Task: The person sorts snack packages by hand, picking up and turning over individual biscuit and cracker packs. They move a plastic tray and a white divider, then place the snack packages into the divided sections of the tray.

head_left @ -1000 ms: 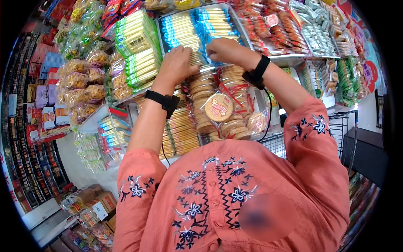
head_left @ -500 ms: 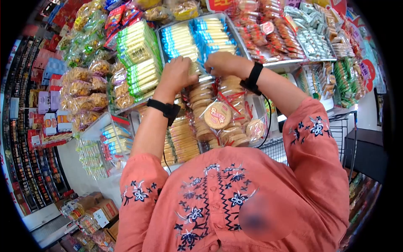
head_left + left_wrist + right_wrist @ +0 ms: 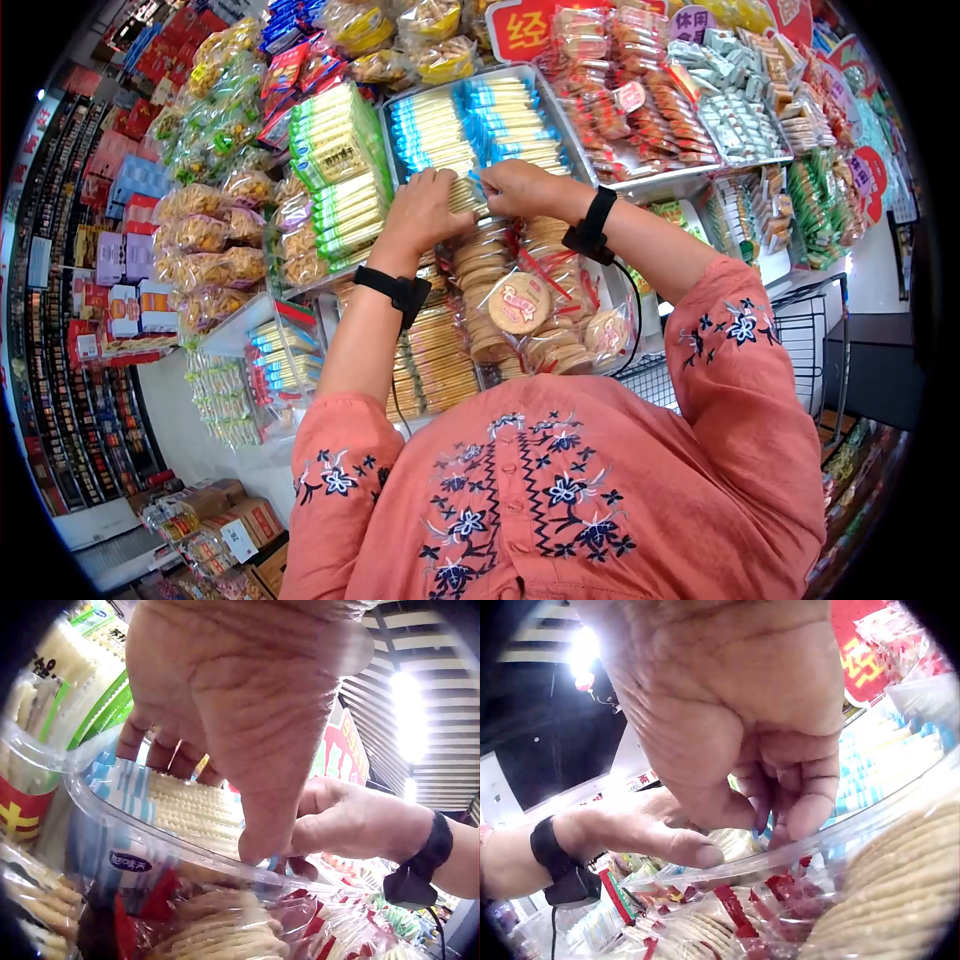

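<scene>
Wafer tray [image 3: 112, 825]: packs [image 3: 505, 120] at 12 o'clock, long axes 9-to-3; left hand [image 3: 425, 208] grips tray, right hand [image 3: 520, 188] curled, hold unclear.

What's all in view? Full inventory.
clear tray: one, transparent, centre shelf
blue wafer packs: two rows, blue-white, in tray
green wafer packs: many, green-white, left of tray
round biscuit packs: several, tan with red ties, below tray
yellow snack bags: many, yellow, far left
red sign: one, red, top
wire cart: one, dark, right
wrist bands: two, black, both wrists
left hand: one, thumb outside tray rim, fingers inside
right hand: one, fingers curled at same rim, hold unclear
</scene>
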{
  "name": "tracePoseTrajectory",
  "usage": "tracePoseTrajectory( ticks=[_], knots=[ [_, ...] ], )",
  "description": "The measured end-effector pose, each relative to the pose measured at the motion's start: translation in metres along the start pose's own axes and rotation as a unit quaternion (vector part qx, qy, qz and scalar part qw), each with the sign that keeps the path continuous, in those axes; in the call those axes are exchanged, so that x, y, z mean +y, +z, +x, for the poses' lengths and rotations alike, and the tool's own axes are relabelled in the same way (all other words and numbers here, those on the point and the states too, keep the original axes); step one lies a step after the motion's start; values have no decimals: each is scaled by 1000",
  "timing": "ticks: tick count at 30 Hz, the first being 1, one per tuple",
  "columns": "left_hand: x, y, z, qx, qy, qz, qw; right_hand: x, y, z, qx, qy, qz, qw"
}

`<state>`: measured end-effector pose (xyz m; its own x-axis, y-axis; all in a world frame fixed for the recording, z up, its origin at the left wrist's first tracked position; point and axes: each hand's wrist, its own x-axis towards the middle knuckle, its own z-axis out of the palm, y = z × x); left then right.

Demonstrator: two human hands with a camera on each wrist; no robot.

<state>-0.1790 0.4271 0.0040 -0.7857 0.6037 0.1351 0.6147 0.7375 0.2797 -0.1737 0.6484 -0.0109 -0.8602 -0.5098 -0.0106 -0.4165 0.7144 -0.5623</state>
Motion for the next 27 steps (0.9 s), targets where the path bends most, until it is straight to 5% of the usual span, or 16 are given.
tracePoseTrajectory(
  ticks=[13,19,23,27],
  knots=[
    [14,-7,6,0,10,19,1000,-15,-3,0,53,2,73,996],
    [12,-4,6,1,34,39,999,-7,-18,-10,2,40,201,979],
    [13,-4,4,20,42,43,998,13,-11,-14,50,-56,74,994],
    [14,-6,3,19,43,42,998,5,-3,-9,17,-19,-30,999]
  ],
)
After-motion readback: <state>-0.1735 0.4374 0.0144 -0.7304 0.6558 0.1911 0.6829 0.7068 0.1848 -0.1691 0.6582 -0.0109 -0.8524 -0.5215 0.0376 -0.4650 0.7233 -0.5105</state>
